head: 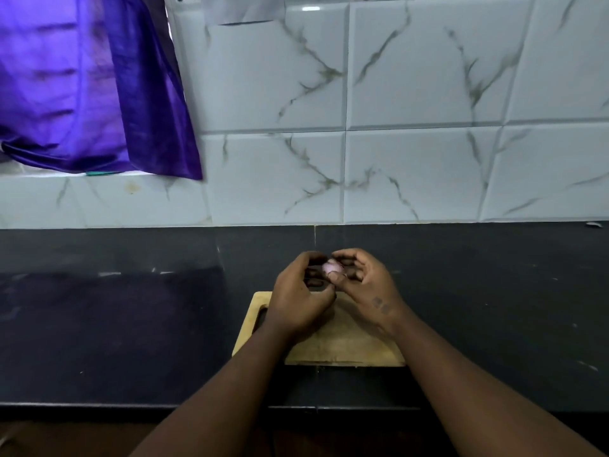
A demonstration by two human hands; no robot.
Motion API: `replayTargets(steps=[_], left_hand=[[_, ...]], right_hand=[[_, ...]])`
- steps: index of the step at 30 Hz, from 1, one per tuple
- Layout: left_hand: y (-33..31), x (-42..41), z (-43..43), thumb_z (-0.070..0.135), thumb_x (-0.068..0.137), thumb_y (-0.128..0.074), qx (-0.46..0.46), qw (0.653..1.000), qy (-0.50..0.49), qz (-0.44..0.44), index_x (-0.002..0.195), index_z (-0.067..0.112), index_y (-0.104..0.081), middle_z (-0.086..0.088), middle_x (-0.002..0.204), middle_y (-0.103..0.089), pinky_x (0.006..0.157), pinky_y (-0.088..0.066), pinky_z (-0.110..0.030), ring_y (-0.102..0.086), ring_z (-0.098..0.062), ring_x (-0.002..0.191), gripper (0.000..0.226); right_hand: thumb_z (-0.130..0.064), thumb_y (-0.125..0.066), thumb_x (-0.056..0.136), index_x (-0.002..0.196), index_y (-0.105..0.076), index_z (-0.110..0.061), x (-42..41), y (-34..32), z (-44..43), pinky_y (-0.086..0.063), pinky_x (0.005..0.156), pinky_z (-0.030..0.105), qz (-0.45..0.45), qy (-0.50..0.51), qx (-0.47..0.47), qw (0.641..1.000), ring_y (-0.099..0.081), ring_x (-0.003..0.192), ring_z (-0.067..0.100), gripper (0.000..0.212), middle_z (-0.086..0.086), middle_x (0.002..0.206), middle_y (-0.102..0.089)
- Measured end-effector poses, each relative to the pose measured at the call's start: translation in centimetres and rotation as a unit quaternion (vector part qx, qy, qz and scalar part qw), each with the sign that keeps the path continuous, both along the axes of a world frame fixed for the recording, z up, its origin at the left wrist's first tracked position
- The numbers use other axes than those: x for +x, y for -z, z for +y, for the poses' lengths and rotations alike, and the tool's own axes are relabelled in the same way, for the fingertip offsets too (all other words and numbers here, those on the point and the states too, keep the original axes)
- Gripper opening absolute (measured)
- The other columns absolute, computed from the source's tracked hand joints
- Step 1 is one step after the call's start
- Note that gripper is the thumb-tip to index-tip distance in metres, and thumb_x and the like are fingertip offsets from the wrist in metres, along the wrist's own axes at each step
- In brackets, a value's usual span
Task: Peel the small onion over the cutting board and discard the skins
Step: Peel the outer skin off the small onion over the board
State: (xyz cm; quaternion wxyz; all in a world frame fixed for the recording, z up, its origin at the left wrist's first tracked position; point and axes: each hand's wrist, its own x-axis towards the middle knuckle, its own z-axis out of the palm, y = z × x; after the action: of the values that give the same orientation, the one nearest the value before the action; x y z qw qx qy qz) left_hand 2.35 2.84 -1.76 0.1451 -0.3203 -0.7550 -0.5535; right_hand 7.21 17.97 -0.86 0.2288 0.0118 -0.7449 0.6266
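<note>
I hold a small, pale pinkish-purple round onion point(332, 267) up between the fingertips of both hands, just past the far edge of the light wooden rectangular cutting board point(346, 344) that lies on the dark, glossy stone counter point(131, 324). My left hand point(301, 301) curls in from the left with its fingers bent around the onion's near left side, and my right hand point(365, 288) meets it from the right, the thumb pressed against the onion's lower front and the other fingers arched over its top, so both hands are closed together on the one bulb. My left wrist and palm cover much of the board's far left part, hiding most of the dark handle slot cut near its left edge, and my forearms cross over the counter's near edge on either side of the board. The onion's back and underside are hidden by my fingers, so I cannot tell how much skin is left on it. Behind the counter's far edge rises a wall of white marble-veined glossy tiles point(412, 94), and a shiny purple cloth point(92, 87) hangs over a ledge at the far left.
</note>
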Motion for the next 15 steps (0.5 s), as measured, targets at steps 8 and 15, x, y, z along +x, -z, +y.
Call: replayTargets(steps=[8,15], left_hand=[[0.32,-0.27,-0.01,0.025,0.095,-0.070,0.004,0.997,-0.035,0.071,0.110,0.020,-0.076,0.010,0.098,-0.076,0.078,-0.062,-0.034,-0.072,-0.005,0.092,0.016],[0.64,-0.52,-0.23,0.023,0.092,-0.074,0.000,0.996,-0.027,0.087,0.119,0.019,-0.075,0.010,0.109,-0.075,0.085,-0.061,-0.037,-0.071,-0.007,0.100,0.028]], right_hand=[[0.009,-0.083,0.077,0.121,-0.068,0.000,0.48,0.81,0.41,-0.061,0.077,0.018,0.021,-0.036,-0.064,0.997,-0.077,0.089,0.005,0.047,0.015,0.109,-0.077],[0.007,-0.087,0.073,0.109,-0.070,-0.011,0.96,0.80,0.20,-0.061,0.076,0.018,0.047,-0.018,-0.018,0.999,-0.076,0.089,0.004,0.043,0.010,0.104,-0.076]])
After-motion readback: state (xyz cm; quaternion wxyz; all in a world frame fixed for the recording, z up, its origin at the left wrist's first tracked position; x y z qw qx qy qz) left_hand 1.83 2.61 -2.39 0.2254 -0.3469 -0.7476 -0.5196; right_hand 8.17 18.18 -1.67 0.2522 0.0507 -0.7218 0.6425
